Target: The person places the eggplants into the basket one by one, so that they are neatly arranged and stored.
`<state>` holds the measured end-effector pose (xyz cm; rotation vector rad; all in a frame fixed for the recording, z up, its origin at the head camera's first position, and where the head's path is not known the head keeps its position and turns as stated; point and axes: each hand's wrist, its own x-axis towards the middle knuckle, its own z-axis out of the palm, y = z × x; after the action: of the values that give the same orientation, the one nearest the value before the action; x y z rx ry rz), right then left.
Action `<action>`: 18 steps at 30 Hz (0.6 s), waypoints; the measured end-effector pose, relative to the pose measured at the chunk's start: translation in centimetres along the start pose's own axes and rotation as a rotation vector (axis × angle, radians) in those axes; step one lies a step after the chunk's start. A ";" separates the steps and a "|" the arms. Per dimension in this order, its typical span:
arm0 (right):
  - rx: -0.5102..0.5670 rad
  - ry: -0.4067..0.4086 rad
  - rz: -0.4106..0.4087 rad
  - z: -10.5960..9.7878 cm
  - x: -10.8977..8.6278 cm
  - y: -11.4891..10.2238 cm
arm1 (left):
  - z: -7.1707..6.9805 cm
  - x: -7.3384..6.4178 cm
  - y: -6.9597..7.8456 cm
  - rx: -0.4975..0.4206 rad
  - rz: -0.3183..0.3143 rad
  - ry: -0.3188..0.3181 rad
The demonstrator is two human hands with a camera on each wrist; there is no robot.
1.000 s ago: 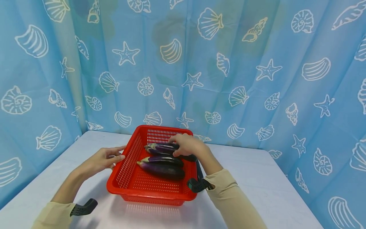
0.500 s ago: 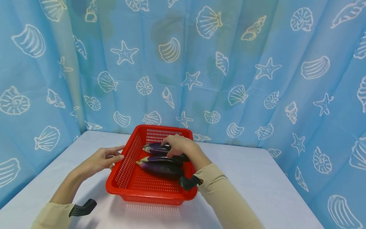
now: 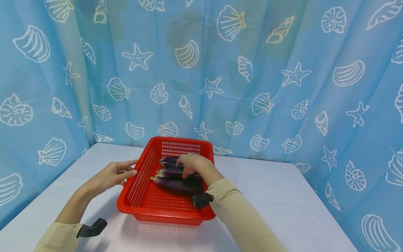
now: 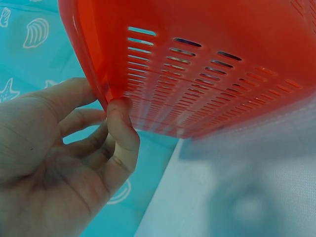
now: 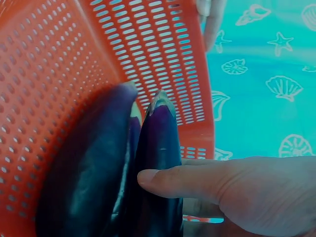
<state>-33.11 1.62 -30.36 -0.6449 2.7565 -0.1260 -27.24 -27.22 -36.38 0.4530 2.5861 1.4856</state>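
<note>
Several dark purple eggplants [image 3: 176, 185] lie side by side in a red slotted plastic basket [image 3: 163, 212], stems toward the left. My left hand [image 3: 108, 179] pinches the basket's left rim; in the left wrist view its thumb and fingers are on either side of that edge. Inside the basket, my right hand [image 3: 196, 166] reaches over the rear eggplants. The right wrist view shows its thumb across one eggplant [image 5: 162, 136], with the other fingers behind it. A larger eggplant [image 5: 89, 163] lies alongside. My right hand and wrist cover parts of the eggplants in the head view.
The basket stands on a white-covered table [image 3: 267, 196]. A blue curtain [image 3: 201, 70] with white seashell and starfish prints hangs behind and at both sides. Black wrist mounts [image 3: 92, 228] sit at both cuffs.
My right hand has moved left and slightly nearer within the basket. The rear eggplants have shifted and now lie closer against the front ones. My left hand stays on the rim.
</note>
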 end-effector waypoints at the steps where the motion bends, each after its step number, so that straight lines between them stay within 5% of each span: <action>1: 0.007 -0.006 0.012 0.1 0.0 0.0 | 0.0 0.0 0.0 0.001 0.000 0.002; 11: 0.075 -0.017 0.048 0.8 0.3 0.0 | 0.0 0.1 -0.1 -0.005 0.000 -0.001; 18: 0.020 -0.103 -0.001 1.3 0.5 0.1 | 0.1 0.0 -0.2 -0.003 0.001 0.013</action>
<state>-33.16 1.43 -31.70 -0.6290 2.6529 -0.1168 -27.28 -27.21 -36.59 0.4464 2.5931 1.4975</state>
